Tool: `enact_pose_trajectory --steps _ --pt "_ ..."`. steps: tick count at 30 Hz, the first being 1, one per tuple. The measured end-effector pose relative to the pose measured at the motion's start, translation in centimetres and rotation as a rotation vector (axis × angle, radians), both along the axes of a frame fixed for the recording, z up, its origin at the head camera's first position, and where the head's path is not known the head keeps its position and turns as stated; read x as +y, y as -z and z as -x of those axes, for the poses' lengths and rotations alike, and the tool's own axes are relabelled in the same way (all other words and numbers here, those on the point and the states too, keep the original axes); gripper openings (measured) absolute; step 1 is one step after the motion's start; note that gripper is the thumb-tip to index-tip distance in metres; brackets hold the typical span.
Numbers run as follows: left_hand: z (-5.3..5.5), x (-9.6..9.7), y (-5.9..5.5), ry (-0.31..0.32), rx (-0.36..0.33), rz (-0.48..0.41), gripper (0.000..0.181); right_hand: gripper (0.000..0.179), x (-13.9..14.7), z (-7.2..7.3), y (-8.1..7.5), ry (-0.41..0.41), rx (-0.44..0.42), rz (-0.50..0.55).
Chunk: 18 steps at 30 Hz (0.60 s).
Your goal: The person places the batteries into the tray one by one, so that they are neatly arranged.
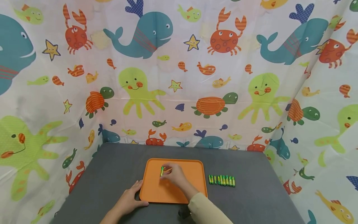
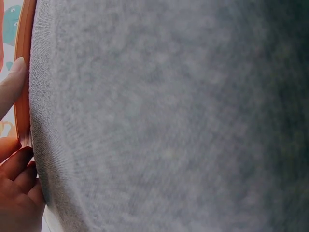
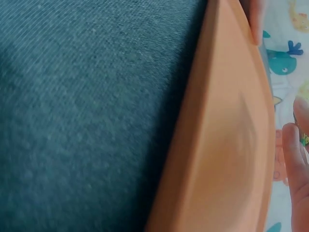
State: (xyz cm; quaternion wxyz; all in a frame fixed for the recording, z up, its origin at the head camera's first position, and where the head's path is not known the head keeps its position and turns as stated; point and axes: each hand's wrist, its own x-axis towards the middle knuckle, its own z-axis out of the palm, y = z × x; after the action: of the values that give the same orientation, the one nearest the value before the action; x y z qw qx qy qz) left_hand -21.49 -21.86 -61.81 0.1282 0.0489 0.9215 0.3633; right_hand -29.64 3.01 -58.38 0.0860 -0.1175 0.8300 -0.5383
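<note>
My right hand is over the orange tray, pinching a green and yellow battery held close to upright. In the right wrist view, the thumb and fingertips show at the right edge, with only a sliver of the battery between them. My left hand holds the tray at its near left corner, fingers along the left side and thumb at the front edge. The left wrist view shows that thumb against the orange rim, with the other fingers bent below it.
To the right of the tray, several green and yellow batteries stand side by side in a row on the grey table. A curtain printed with sea animals hangs behind the table and along both sides.
</note>
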Motion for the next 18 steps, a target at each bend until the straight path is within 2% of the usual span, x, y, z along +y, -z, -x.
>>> enact_pose_trajectory --steps 7,11,18 --pt "0.0 0.1 -0.1 -0.002 0.017 -0.002 0.113 0.051 -0.7 0.4 1.4 -0.007 -0.006 -0.024" --pt "0.0 0.1 0.1 -0.007 0.017 -0.006 0.113 0.051 -1.0 0.5 2.1 0.010 -0.031 -0.053" --pt "0.0 0.1 0.2 -0.023 0.009 -0.009 0.113 0.051 -1.6 0.6 3.0 0.034 -0.018 -0.070"
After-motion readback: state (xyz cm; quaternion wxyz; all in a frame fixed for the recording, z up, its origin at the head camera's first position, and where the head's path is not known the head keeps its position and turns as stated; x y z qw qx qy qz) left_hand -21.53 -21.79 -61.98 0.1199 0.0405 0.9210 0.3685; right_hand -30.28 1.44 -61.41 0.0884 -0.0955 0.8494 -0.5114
